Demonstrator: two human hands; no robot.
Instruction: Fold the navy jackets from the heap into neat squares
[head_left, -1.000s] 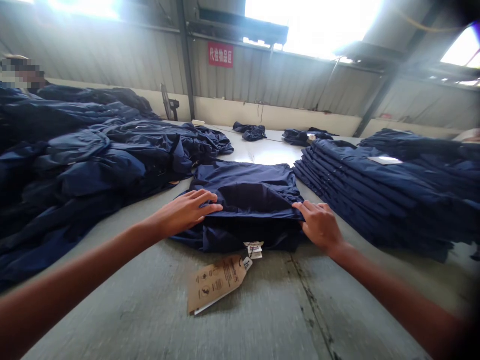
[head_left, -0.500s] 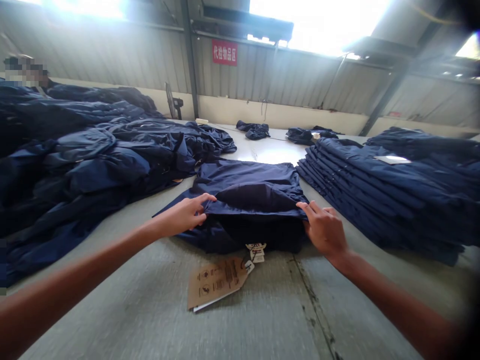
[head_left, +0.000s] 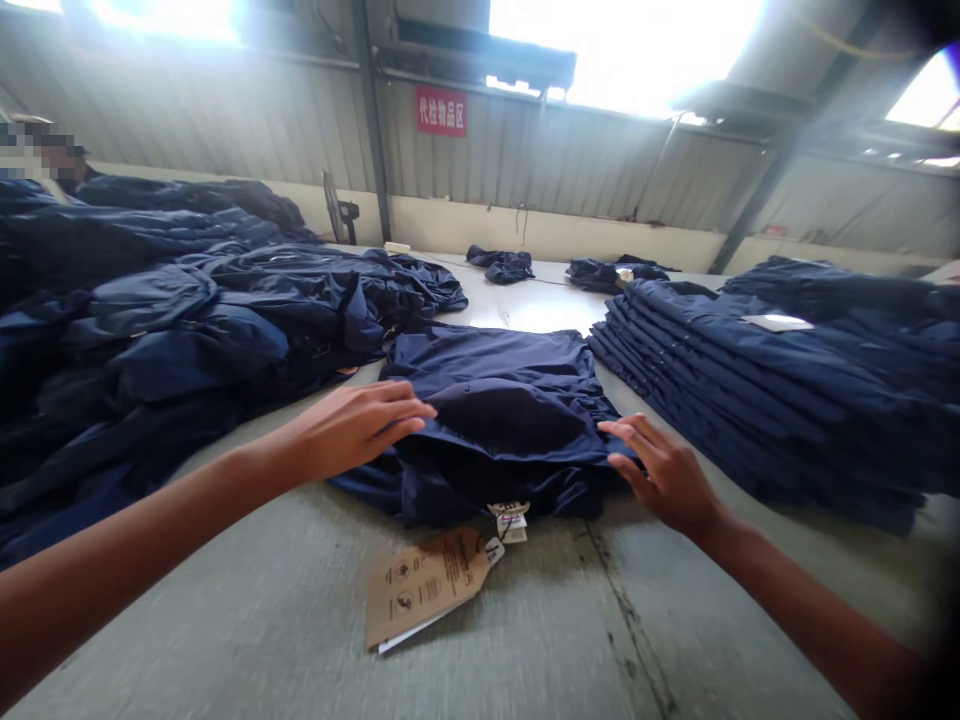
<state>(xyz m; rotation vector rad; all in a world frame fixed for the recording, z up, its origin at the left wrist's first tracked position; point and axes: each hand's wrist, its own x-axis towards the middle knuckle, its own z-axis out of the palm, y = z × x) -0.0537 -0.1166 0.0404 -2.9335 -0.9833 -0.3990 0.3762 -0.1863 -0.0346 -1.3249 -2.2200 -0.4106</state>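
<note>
A folded navy jacket [head_left: 499, 425] lies on the grey table [head_left: 525, 640] between my hands, its near flap doubled over. My left hand [head_left: 352, 430] rests flat on the jacket's left side, with the fingers lying on the cloth and not gripping it. My right hand [head_left: 660, 470] touches the right edge with its fingers apart. A brown card hang tag [head_left: 427, 590] lies on the table below the jacket, joined to a small white label [head_left: 511, 522] at the jacket's near edge.
A large heap of navy garments [head_left: 165, 330] fills the table's left side, with a person [head_left: 45, 150] beyond it. A neat stack of folded navy garments [head_left: 750, 390] stands on the right. Loose navy bundles [head_left: 499, 265] lie farther along the table, below a red sign [head_left: 441, 110].
The jacket's raised flap has come down and toward me. My left hand has slid left onto the cloth, my right hand has moved toward me, and the hang tag has shifted slightly.
</note>
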